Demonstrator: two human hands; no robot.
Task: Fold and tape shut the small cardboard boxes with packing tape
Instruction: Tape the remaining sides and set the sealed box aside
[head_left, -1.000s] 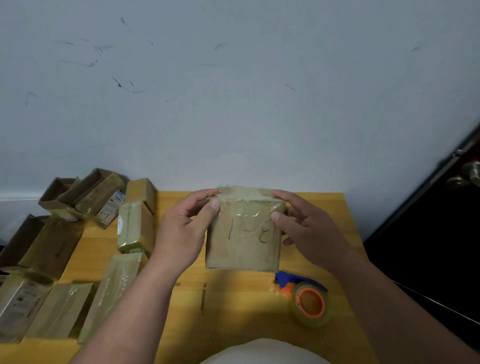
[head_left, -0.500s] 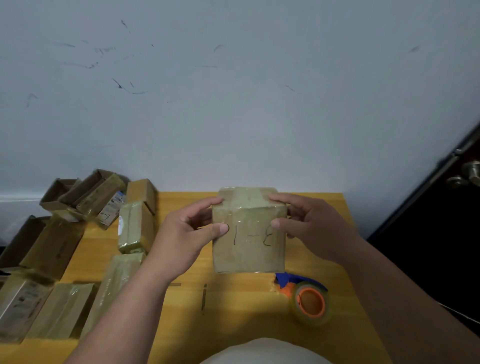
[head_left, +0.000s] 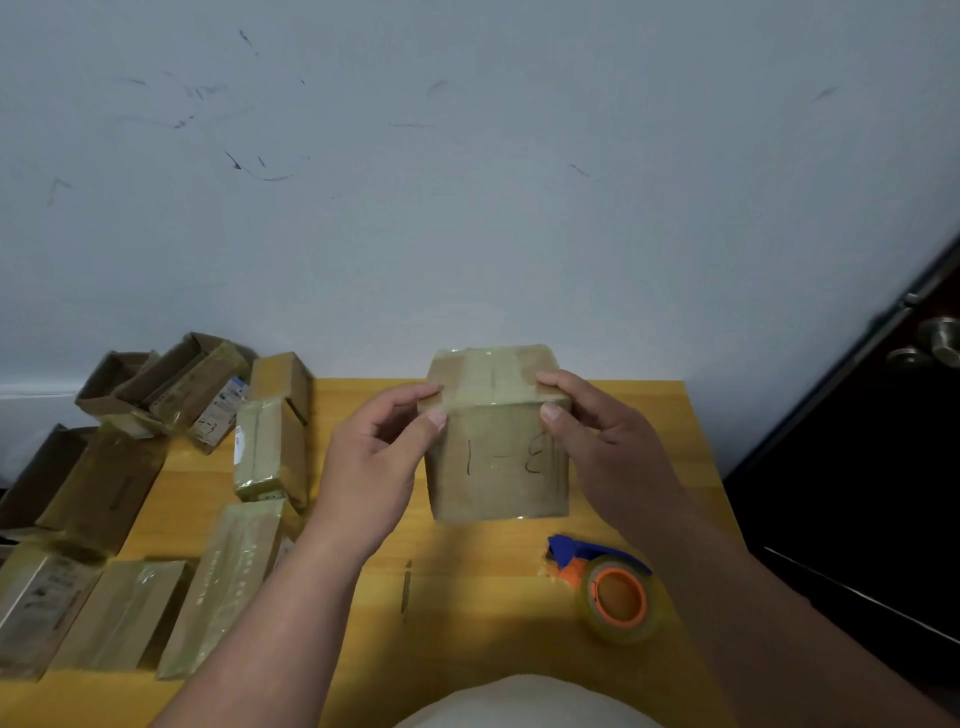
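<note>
A small cardboard box (head_left: 496, 467), marked with upside-down handwriting and wrapped in shiny clear tape, is held above the wooden table (head_left: 467, 597). My left hand (head_left: 376, 467) pinches its upper left corner between thumb and fingers. My right hand (head_left: 605, 452) pinches the upper right corner the same way. A strip of tape runs over the box's top face. The tape dispenser (head_left: 610, 587), a clear roll on an orange core with a blue handle, lies on the table below my right hand.
Several taped boxes (head_left: 270, 452) lie on the table's left side. More cardboard boxes (head_left: 171, 387), some with flaps open, are piled beyond the left edge. A dark door with a metal knob (head_left: 935, 343) stands at right. A pale wall is behind.
The box has tipped toward me, so its taped top face shows. Both hands shifted up to its top corners.
</note>
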